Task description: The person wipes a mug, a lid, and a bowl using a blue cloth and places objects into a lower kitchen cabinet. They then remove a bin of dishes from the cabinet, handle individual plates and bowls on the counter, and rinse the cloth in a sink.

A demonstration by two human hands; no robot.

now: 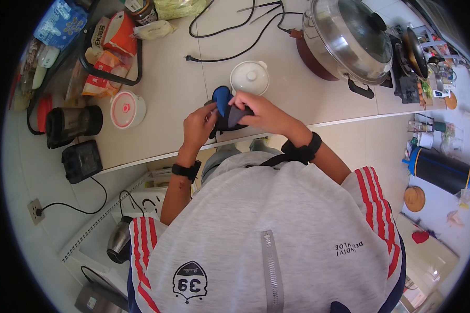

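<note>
At the counter's front edge, both hands are on a small blue, grey and black fabric item (231, 113), perhaps a pouch or glove; its exact kind is unclear. My left hand (197, 125) grips its left side, fingertips against the blue part. My right hand (256, 111) pinches the grey right side, thumb and bent forefinger on the fabric. A black band circles each wrist. Just behind the item stands a white lidded ceramic pot (250, 77), partly hidden by my right hand. Fingers cover part of the item's middle.
A white tub with a pink lid (127, 109) stands left, near a blender jar (74, 123) and a dark box-shaped appliance (81, 161). A power cable (223, 59) trails behind. At right is a large electric pot (344, 39). Food packets (119, 37) fill a black-framed rack (113, 78).
</note>
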